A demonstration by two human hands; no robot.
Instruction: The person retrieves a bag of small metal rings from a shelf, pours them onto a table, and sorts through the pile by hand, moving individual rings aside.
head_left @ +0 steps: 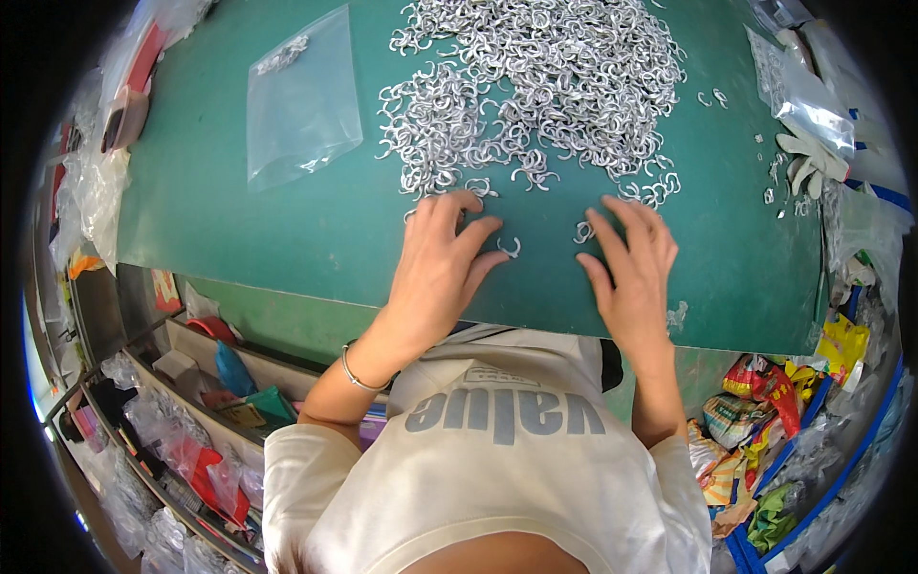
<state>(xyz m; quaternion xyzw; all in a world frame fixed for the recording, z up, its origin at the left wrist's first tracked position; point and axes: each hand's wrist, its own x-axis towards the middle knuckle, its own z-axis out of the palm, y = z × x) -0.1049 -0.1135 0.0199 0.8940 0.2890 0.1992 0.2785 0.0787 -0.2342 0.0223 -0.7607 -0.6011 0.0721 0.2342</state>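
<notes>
A large heap of small silver C-shaped open metal rings covers the far middle of the green table. My left hand is at the near left edge of the heap, its fingers apart. One loose C-shaped ring lies just right of its thumb, and a few others are by its fingertips. My right hand is open, thumb and fingers spread. Another small cluster of rings lies at its index fingertip; whether the finger touches it I cannot tell.
On the table's left lies a clear plastic bag with a few silver pieces inside. A white glove and another clear bag are at the right edge. Cluttered shelves stand below left; colourful packets fill a blue-framed rack below right.
</notes>
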